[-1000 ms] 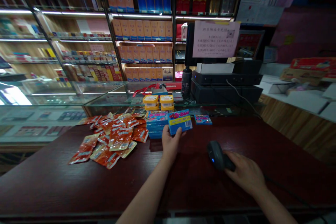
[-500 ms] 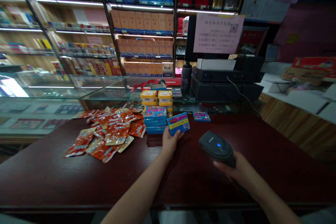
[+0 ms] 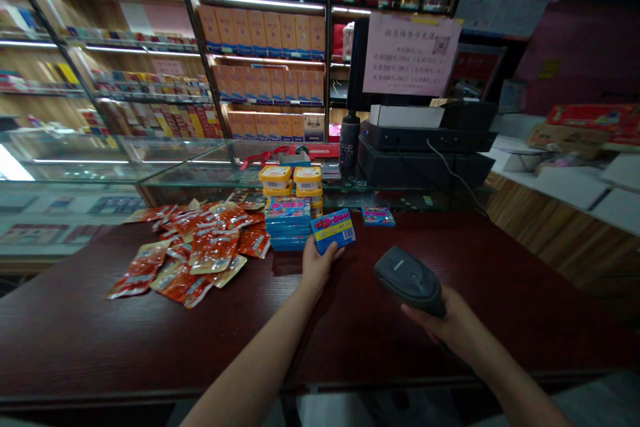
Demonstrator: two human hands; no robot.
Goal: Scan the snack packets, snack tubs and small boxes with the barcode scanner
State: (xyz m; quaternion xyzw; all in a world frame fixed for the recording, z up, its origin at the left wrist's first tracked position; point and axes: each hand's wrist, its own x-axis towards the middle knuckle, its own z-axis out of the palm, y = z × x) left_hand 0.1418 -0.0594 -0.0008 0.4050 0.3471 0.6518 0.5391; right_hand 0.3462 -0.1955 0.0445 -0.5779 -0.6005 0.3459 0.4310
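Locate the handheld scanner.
In the head view, the scanner is right of centre, held in the right hand, nearer the camera than the lone blue packet lying on the counter.

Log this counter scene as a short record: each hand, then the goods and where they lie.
Left hand: holds yellow-banded blue box, barcode showing
Right hand: grips dark handheld scanner, apart from that box
Left of held box: stack of blue boxes
Behind stack: yellow tubs
Far left: pile of orange-red sachets
Right of held box, farther back: flat-lying blue pack
Surface: dark reddish-brown counter
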